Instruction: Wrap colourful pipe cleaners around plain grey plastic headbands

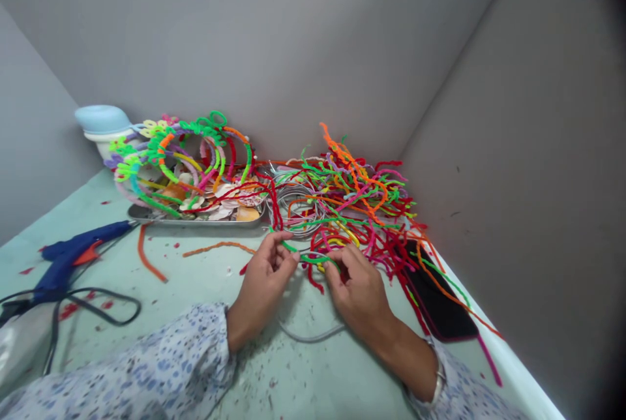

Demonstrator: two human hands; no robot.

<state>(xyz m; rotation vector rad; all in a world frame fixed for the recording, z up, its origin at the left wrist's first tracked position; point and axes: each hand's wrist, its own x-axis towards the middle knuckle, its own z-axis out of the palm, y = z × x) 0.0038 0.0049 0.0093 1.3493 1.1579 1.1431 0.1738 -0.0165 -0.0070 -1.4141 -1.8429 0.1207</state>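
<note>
Between my two hands a green pipe cleaner (313,260) lies along a grey wire hoop (313,338), whose lower curve shows below my fingers. The thumb and fingers of my left hand (268,270) pinch the hoop and pipe cleaner on the left. My right hand (356,282) pinches them a short way to the right, with its fingertips partly hidden. Just behind my hands sit a coil of grey wire (299,206) and a tangled heap of coloured pipe cleaners (362,188).
A metal tray (215,221) of shells bears several pipe-cleaner headbands (169,156). A blue glue gun (73,254) with a black cord lies left. At right, a dark phone (443,302) lies partly under pipe cleaners. A blue-lidded container (104,121) stands back left. Grey walls enclose the table.
</note>
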